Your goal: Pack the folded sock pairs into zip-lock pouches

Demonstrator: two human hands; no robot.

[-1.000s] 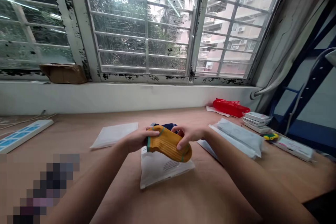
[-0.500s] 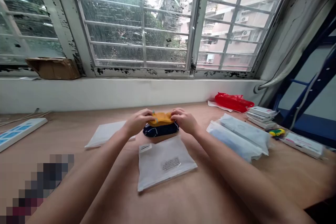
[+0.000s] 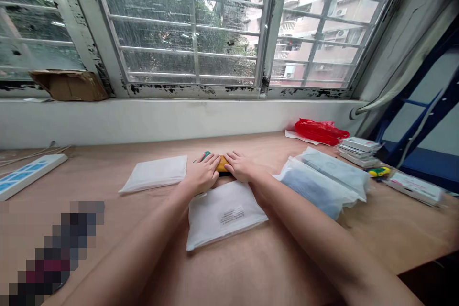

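Note:
Both hands lie flat on a small folded yellow cloth [image 3: 223,164] in the middle of the table. My left hand [image 3: 203,172] covers its left part, with fingers stretched out and a bit of green showing beyond them. Over the right part rests my right hand [image 3: 243,166], also flat with its fingers extended. A thin dark strip shows below the yellow, mostly hidden by the hands. Just in front of the cloth is a white packet [image 3: 227,213] with a small printed text block. To the left of my left hand lies another white packet [image 3: 156,173].
At right lie translucent bags [image 3: 315,186] with bluish contents. Beyond them are a red plastic bag [image 3: 321,131], stacked white boxes [image 3: 358,148], a yellow-and-black tool [image 3: 378,172] and another white box [image 3: 414,186]. A power strip [image 3: 30,174] sits far left; a cardboard box [image 3: 71,86] stands on the sill.
My hands went from pinching the yellow cloth's edges above the dark navy cloth to lying flat on top of it. The view has tilted slightly downward.

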